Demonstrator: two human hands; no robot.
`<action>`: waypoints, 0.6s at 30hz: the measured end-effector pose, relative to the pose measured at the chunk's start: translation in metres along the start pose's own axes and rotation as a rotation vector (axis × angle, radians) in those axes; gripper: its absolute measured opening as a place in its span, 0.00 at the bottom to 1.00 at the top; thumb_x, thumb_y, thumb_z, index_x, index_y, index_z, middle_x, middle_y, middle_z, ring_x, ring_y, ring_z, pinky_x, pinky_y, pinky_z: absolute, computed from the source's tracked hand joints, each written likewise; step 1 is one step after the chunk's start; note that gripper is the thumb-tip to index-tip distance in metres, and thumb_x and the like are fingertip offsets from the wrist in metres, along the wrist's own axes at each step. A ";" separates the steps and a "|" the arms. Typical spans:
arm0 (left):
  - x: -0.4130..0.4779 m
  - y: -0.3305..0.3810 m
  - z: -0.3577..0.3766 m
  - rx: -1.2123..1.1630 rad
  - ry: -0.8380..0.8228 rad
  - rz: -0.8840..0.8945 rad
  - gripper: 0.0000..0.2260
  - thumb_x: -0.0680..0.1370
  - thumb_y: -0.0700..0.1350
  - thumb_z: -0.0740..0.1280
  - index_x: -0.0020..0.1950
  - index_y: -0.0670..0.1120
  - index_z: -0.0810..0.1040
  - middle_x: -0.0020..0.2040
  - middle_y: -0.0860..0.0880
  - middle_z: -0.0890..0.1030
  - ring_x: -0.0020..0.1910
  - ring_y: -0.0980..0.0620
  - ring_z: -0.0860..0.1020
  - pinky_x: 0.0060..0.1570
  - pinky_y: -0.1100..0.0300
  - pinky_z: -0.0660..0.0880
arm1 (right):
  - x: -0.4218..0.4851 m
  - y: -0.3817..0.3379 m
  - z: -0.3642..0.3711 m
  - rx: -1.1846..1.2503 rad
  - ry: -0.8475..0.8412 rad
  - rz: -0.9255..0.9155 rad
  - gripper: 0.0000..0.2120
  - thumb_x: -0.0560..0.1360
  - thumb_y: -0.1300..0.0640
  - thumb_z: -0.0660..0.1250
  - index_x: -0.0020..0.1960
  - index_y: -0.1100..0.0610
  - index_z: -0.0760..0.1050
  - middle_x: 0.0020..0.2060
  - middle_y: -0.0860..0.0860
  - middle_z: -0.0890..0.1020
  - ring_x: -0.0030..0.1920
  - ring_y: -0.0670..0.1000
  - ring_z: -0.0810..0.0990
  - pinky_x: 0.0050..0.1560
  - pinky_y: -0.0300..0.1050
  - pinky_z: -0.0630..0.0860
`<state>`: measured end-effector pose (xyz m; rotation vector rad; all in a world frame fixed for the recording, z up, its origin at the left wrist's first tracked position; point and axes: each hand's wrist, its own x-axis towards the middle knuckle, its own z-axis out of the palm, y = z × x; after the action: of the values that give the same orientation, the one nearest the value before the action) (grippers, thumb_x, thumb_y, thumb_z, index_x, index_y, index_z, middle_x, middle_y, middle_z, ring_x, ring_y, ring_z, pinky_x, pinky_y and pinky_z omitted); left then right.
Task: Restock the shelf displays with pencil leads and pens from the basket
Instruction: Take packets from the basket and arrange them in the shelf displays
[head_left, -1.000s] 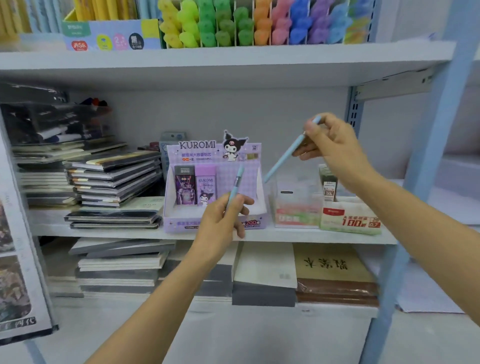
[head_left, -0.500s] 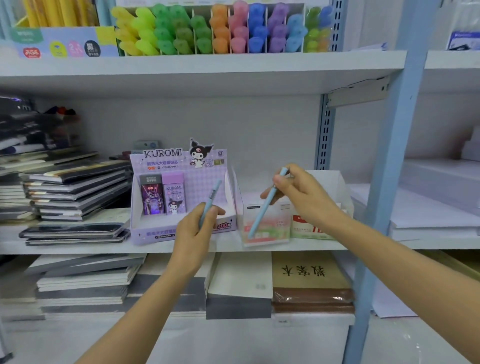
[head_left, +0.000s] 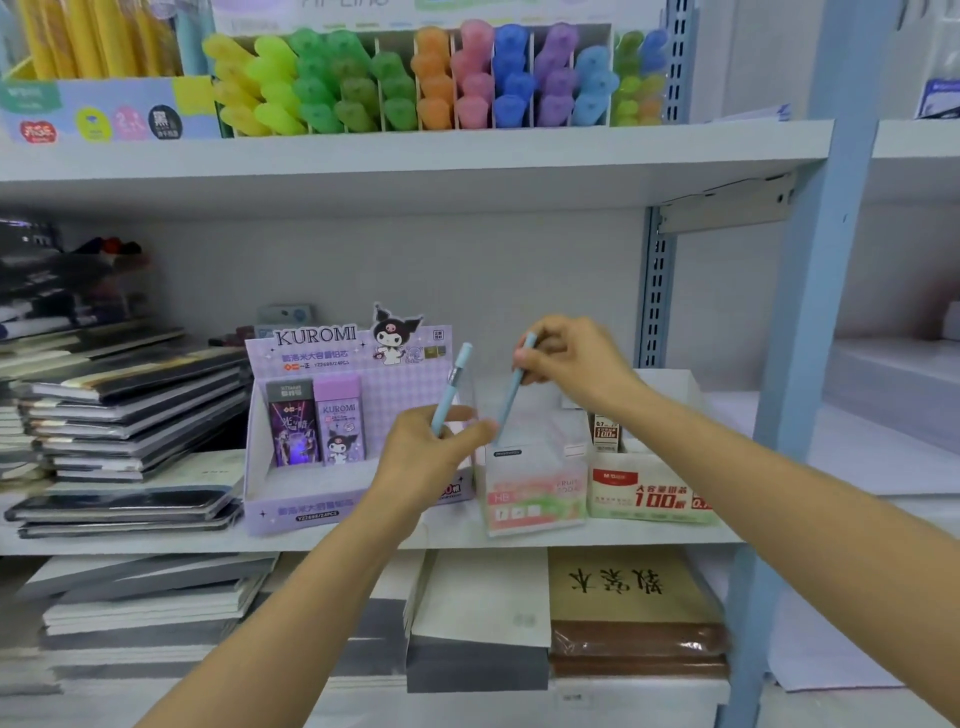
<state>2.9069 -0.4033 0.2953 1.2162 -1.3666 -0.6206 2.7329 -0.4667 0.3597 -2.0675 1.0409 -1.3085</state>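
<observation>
Left grip: centre of frame; thumb and fingers are wrapped round the lower barrel of a light-blue pen.
Left pen, position: leans up and to the right, top end free above the fist, in front of the Kuromi display box.
Right grip: just right of centre; fingertips pinch the top end of a second light-blue pen.
Right pen, position: point down and slightly tilted, lower end at the open top of the clear display box. The left thumb hides the tip, so I cannot tell whether it touches the bottom.
Neighbours: a red-and-white lead box stands just right of the clear box; all three boxes stand on the middle shelf.
Basket: not in view.
Handling, judged: the pens look light, stiff and slim; the smooth plastic barrels are likely to slip or roll if laid flat.
Hold point, judged: a pinch at the top end suits lowering a pen upright; a mid-barrel hold suits carrying.
Risk, judged: the clear box looks thin-walled and light, so a sideways push from a pen could slide or tip it.
</observation>
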 end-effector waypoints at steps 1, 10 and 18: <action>0.002 -0.001 -0.001 0.004 0.000 -0.005 0.12 0.74 0.47 0.73 0.55 0.45 0.80 0.27 0.53 0.63 0.20 0.60 0.63 0.22 0.67 0.63 | -0.001 0.004 0.000 -0.022 -0.016 -0.005 0.06 0.76 0.65 0.69 0.49 0.69 0.77 0.43 0.63 0.84 0.41 0.57 0.85 0.46 0.41 0.82; 0.005 -0.007 -0.004 -0.055 -0.010 0.011 0.07 0.76 0.46 0.71 0.51 0.45 0.82 0.28 0.51 0.62 0.19 0.59 0.63 0.21 0.70 0.63 | 0.016 0.000 -0.001 -0.102 0.061 -0.124 0.06 0.75 0.64 0.70 0.47 0.67 0.78 0.40 0.59 0.85 0.39 0.54 0.85 0.49 0.47 0.81; 0.001 -0.008 -0.006 -0.113 -0.048 0.000 0.08 0.75 0.47 0.72 0.51 0.44 0.83 0.28 0.52 0.63 0.19 0.60 0.65 0.22 0.72 0.65 | 0.032 0.005 0.006 -0.316 -0.076 -0.103 0.07 0.76 0.60 0.70 0.47 0.65 0.78 0.38 0.57 0.85 0.38 0.51 0.86 0.53 0.50 0.79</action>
<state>2.9153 -0.4054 0.2902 1.1167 -1.3530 -0.7219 2.7441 -0.4952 0.3706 -2.4124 1.1846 -1.1628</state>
